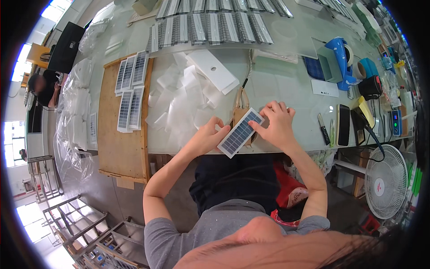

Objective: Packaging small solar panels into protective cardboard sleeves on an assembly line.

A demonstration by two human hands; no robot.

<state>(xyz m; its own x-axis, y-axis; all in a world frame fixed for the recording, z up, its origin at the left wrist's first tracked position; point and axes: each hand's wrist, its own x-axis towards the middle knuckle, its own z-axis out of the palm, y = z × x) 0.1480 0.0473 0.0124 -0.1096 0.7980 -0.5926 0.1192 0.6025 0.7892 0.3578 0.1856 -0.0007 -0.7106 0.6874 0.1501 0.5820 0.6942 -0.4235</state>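
Observation:
A small solar panel (pixel 241 134) with dark blue cells and a white border is tilted diagonally above the table's front edge. My left hand (pixel 208 136) grips its lower left side, fingers curled. On the upper right end, my right hand (pixel 278 123) pinches it, the thumb lying on its face. Behind the panel, partly hidden, is a tan object (pixel 241 99) with a cord running away from it. To the left of it lies a loose heap of white film strips (pixel 179 98). More small solar panels (pixel 131 107) rest in stacks on a wooden board.
The wooden board (pixel 121 157) overhangs the table's left front. Strip-like panels (pixel 210 29) line the back. A white box-like piece (pixel 212 69) lies behind the film. At right are a blue tape dispenser (pixel 342 62), a knife (pixel 323 129), a phone (pixel 343 124) and a fan (pixel 386 181).

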